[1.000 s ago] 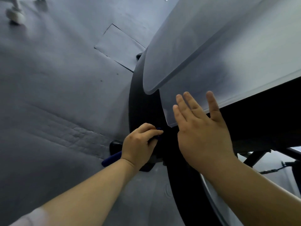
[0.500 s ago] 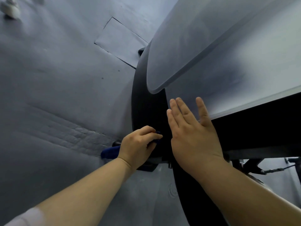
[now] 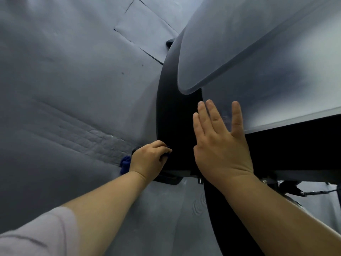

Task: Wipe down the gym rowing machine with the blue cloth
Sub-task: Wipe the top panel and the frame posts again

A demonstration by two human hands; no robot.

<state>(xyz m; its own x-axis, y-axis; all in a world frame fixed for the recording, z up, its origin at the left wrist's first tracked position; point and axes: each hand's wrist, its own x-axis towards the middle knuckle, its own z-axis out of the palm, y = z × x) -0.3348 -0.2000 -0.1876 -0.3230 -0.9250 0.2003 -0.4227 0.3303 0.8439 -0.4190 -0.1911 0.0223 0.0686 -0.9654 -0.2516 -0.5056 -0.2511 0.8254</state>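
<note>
Here the left-hand grip (image 3: 149, 160) is curled tight round the blue cloth (image 3: 125, 164), low in the middle of the frame, with its knuckles against the outer edge of the rowing machine's black curved housing (image 3: 175, 117). Most of the cloth is buried in the fist. A bunched tail pokes out beside the wrist, and a sliver shows at the fingertips, touching the housing. The right-hand grip (image 3: 220, 145) holds nothing. Its fingers are straight and slightly spread, and it appears to lie flat where the housing meets the pale grey panel (image 3: 267, 52) that fills the upper right.

The likely trouble is poor contact. With so little cloth exposed, bare knuckles rather than fabric may rub the plastic and leave smears. The loose tail could also catch on the dark foot (image 3: 169, 179) under the housing, just below the wrist, and drag out of the fist. The flat palm may mark the grey panel, which would then need a wipe of its own.

Around them, grey floor matting (image 3: 55, 89) fills the left half, with a rectangular cut patch (image 3: 144, 28) at the top centre. A small bolt (image 3: 199, 181) sits just below the right wrist, and a thin cable (image 3: 317, 192) runs along the lower right edge. The overhanging panel hides the upper housing and the right forearm screens its lower curve, so the cloth has only a narrow strip to work.
</note>
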